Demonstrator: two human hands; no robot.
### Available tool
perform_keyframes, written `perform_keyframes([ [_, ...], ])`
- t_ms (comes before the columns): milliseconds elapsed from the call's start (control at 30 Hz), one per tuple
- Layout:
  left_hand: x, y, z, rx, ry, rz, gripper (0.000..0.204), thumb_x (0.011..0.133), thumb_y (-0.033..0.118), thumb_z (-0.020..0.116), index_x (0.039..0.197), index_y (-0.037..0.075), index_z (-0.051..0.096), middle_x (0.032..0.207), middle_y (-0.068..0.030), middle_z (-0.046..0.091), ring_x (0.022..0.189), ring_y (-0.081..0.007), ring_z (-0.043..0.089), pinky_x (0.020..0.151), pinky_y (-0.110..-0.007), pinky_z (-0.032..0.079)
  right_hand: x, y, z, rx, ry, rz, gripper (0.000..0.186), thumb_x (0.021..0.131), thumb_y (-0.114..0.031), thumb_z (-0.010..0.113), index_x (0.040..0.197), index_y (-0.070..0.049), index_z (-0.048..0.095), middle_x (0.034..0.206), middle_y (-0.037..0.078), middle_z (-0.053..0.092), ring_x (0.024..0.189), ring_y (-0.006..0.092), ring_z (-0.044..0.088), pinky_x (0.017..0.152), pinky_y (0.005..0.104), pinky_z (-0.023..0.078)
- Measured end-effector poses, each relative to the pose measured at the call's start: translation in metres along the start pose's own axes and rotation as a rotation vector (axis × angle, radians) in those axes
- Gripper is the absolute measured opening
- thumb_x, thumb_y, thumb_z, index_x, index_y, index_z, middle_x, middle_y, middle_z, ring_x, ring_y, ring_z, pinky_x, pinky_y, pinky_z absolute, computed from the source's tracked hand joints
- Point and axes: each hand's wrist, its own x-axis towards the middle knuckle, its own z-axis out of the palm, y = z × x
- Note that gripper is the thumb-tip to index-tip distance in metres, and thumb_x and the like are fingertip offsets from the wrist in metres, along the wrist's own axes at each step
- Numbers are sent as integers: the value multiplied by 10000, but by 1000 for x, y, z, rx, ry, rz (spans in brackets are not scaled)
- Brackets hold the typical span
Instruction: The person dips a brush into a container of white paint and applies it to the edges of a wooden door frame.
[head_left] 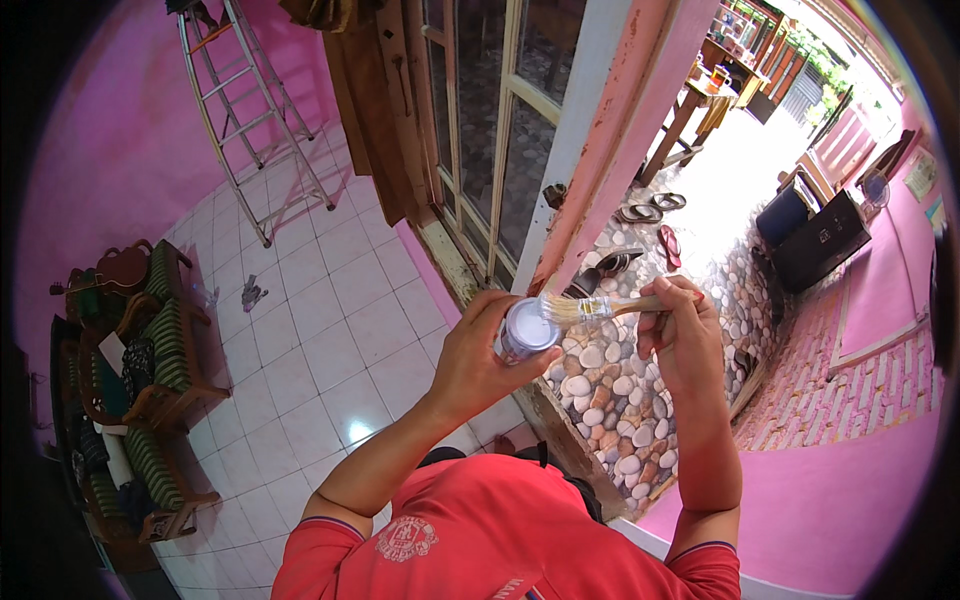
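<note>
Brush [596, 308]: held roughly level in front of me, bristle tips at the right edge of the rim of a small round can [509, 347]. Pale paint [530, 326] shows inside; cannot tell whether the bristles touch it or only hang over the rim.

Handling, judged by eye: brush light, handle stiff, bristles soft and likely to splay if pressed on the rim. Best hold seems to be the bare handle, clear of the metal band, which could be slick if wet. Can probably light too, but open at the top, so a tilt or hard squeeze risks a spill. Grip low on its wall, off the rim. Wall material: cannot tell.

Hands: my left [470, 355] is wrapped round the can, thumb along the near side, fingers round the far left side. My right [690, 340] pinches the handle near its end between thumb and forefinger, other fingers curled in loosely.

Pose: both elbows bent. Left forearm slants up and rightward; right forearm rises almost straight, wrist above the pebble-patterned floor [620, 400]. Both hands are raised in front of my red shirt [500, 520], with the can near the lower end of the pink door frame [600, 150]
</note>
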Motion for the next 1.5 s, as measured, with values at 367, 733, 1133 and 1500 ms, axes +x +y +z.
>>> perform_keyframes([
  [367, -1, 0, 1, 38, 22, -6, 578, 748, 266, 917, 1189, 16, 640, 1122, -94, 609, 964, -216, 618, 794, -326, 494, 17, -29, 10, -43, 135, -335, 242, 1021, -209, 642, 947, 19, 678, 673, 100, 652, 460, 162, 585, 414, 271, 457],
  [733, -14, -12, -3, 20, 44, -1, 552, 740, 264, 916, 1146, 14, 636, 1108, -103, 606, 977, -237, 617, 824, -349, 495, 43, -88, 63, -279, 273, -547, 336, 956, -280, 767, 892, 44, 704, 675, 105, 674, 495, 125, 629, 451, 242, 503],
  [1133, -37, -21, -17, 73, 72, -43, 525, 729, 232, 916, 1118, 15, 638, 1106, -116, 605, 1001, -263, 622, 864, -371, 515, 24, -86, 79, -566, 197, -819, 307, 933, -211, 795, 726, -15, 682, 576, 26, 646, 499, 47, 627, 409, 220, 459],
  [1500, -48, -22, -28, 89, 58, -19, 508, 737, 199, 910, 1119, 13, 631, 1099, -103, 605, 990, -242, 622, 844, -362, 518, 27, -160, 105, -399, 250, -950, 352, 930, -283, 799, 719, -33, 669, 635, 26, 649, 506, 39, 586, 459, 195, 478],
])
